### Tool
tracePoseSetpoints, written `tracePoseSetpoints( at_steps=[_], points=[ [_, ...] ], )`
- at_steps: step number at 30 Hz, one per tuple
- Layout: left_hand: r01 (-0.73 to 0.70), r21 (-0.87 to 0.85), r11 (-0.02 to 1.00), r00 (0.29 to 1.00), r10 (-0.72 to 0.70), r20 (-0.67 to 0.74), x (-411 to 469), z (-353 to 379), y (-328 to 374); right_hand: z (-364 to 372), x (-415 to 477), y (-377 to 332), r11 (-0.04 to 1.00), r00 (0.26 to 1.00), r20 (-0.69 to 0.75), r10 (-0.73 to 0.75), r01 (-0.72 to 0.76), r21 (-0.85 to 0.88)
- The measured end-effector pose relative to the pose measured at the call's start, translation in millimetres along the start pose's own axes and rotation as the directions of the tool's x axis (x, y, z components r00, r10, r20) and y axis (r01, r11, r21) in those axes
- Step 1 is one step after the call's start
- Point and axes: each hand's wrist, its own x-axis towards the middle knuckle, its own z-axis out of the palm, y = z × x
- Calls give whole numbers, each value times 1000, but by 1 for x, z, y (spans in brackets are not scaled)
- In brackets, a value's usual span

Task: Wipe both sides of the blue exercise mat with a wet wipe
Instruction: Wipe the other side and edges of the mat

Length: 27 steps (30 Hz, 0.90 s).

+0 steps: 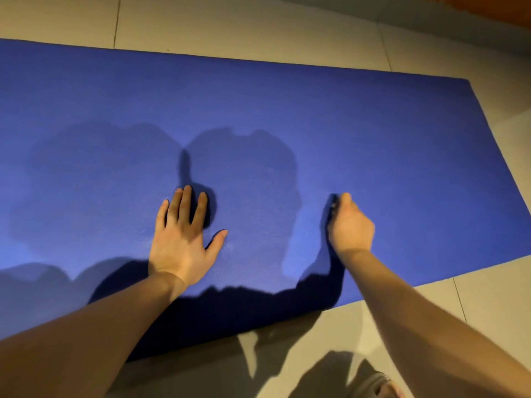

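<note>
Blue exercise mat (373, 124) lies flat and unrolled on pale floor tiles (258, 27), filling most of my head view; its right end and both long edges are in sight, while the left end runs out of frame. Left hand (181, 242): palm down on the mat near the close edge, fingers (186, 205) straight and spread, thumb out to the side, grasping nothing. Right hand (350, 228): to the right of the left and apart from it, also on the mat, fingers clenched. Only a small pale sliver of the wet wipe (333, 206) shows at the fingertips. Arm shadows fall across the near edge.
</note>
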Motion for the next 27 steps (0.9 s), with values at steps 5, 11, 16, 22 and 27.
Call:
tracePoseSetpoints(
  at_steps=[5,11,16,22,27],
  points=[
    [-1,4,1000,1000,1,3,0,1,0,4,-13,-45,989,993,-39,111,-107,99],
    [-6,-66,998,1000,5,-24,-1,2,0,9,-65,-125,964,978,-17,-207,206,170],
    [-8,-86,996,1000,5,-30,-1,1,0,3,-40,-69,892,894,-97,-437,445,85],
    [-2,-55,998,1000,1,-13,-1,0,0,-2,15,3,985,990,-42,136,-130,109],
    [-1,-38,999,1000,1,-6,-1,0,0,5,4,-69,947,995,-46,90,-72,312]
  ],
)
